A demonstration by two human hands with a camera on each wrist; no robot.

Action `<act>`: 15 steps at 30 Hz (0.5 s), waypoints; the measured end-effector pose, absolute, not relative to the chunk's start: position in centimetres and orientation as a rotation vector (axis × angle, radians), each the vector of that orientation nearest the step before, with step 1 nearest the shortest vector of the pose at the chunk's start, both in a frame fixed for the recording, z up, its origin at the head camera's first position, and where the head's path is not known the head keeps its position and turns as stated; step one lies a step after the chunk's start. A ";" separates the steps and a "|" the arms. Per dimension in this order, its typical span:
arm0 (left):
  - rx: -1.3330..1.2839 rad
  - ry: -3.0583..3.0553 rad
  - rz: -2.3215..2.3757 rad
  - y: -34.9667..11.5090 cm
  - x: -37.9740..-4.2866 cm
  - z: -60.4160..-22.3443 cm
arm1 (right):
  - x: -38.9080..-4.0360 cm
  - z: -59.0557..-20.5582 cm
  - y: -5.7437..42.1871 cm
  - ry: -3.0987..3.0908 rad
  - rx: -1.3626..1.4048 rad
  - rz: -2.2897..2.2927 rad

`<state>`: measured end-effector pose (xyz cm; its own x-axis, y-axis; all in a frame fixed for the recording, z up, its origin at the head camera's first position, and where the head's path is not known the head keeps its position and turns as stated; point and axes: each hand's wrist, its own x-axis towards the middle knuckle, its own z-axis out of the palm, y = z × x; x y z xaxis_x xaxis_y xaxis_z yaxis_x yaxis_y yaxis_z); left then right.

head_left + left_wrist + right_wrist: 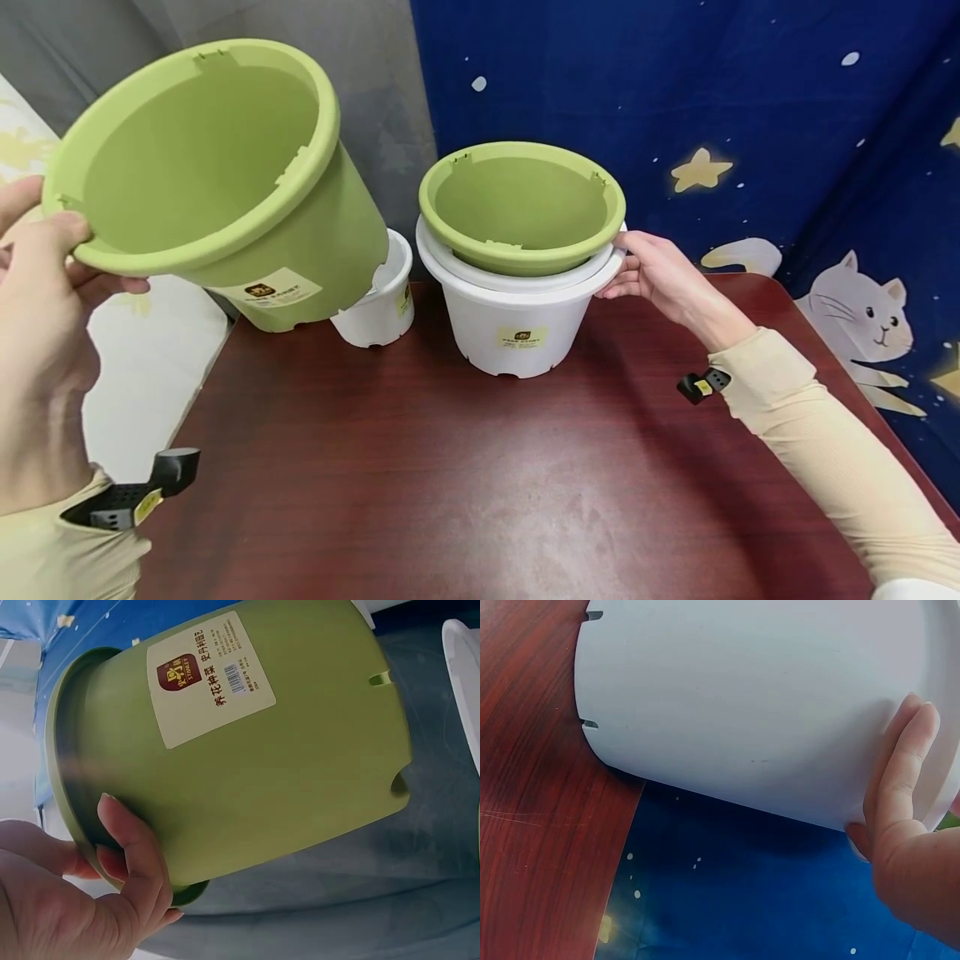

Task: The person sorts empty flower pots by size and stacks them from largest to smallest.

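Note:
My left hand grips the rim of a large green flower pot, raised at the left with its mouth tilted toward me. In the left wrist view, the pot's label faces the camera and the fingers curl under the rim. At the back of the table, a white flower pot has another white rim and a smaller green flower pot nested inside. My right hand holds the white pot's rim from the right, fingers beneath it against the wall; the thumb is mostly hidden in the right wrist view.
A smaller white pot stands behind the raised green pot, partly covered by it. All of this is over a dark red wooden table. Behind hang a grey curtain and a blue star-patterned curtain.

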<state>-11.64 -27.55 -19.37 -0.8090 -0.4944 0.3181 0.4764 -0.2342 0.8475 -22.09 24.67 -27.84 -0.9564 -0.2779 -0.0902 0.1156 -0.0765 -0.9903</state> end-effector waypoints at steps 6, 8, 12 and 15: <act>0.001 -1.338 -2.179 -26.3 -12.0 -18.3 | -22.1 -27.8 24.7 1.923 -0.177 -2.125; -0.011 -1.338 -2.191 -26.0 -12.2 -18.0 | -22.1 -27.8 24.7 1.923 -0.178 -2.124; -0.007 -1.322 -2.222 -26.0 -12.6 -17.6 | -22.1 -27.8 24.7 1.917 -0.180 -2.125; -0.010 -1.302 -2.245 -26.0 -13.0 -17.2 | -22.1 -27.8 24.7 1.915 -0.180 -2.126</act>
